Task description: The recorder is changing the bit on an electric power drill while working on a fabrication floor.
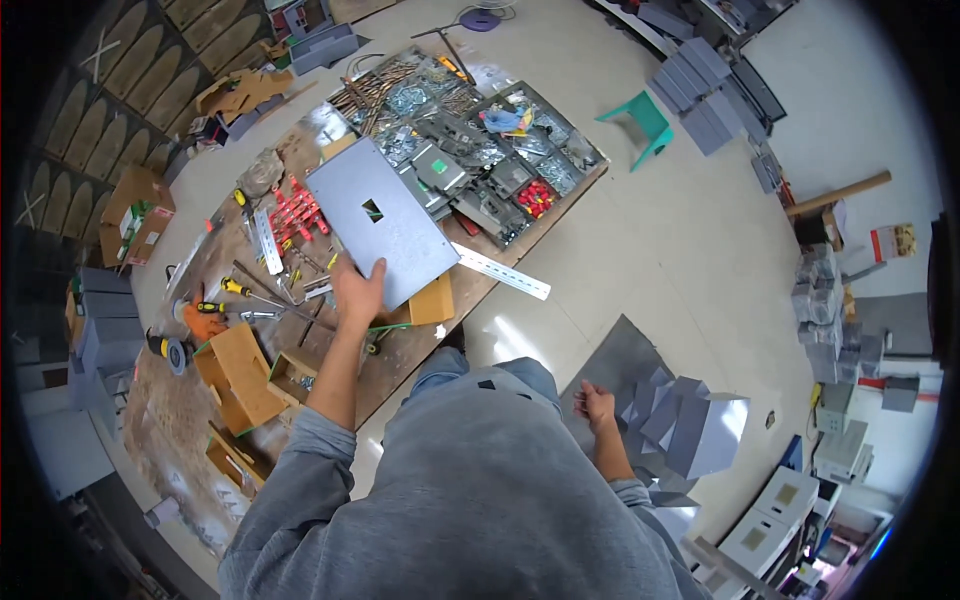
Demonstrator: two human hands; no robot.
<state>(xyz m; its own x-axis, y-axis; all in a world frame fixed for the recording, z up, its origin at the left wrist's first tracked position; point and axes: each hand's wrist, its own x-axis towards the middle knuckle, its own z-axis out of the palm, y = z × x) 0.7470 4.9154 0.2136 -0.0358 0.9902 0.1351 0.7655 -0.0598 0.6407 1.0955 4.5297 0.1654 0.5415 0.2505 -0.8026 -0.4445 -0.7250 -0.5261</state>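
Observation:
A flat grey metal panel (pixel 385 225) with a small rectangular cutout lies tilted across the workbench's near edge. My left hand (pixel 358 290) grips its near left edge, thumb on the upper face; the fingers beneath are partly hidden. Under the panel's near corner shows a yellow-brown box (pixel 431 300). A white slotted metal strip (pixel 505 273) juts out from beside the panel past the bench edge. My right hand (pixel 597 402) hangs low over the floor, fingers loosely bent and apart, with no object visible in it. Nearest to it are folded grey metal pieces (pixel 665 415) on a dark sheet.
The workbench (pixel 165 420) carries red clamps (pixel 297 208), screwdrivers (pixel 236 287), an angle grinder (pixel 174 352), open wooden boxes (pixel 240 375) and a divided hardware tray (pixel 560 140). A green stool (pixel 643 125) stands beyond. Grey boxes (pixel 700 90) are stacked at the far right.

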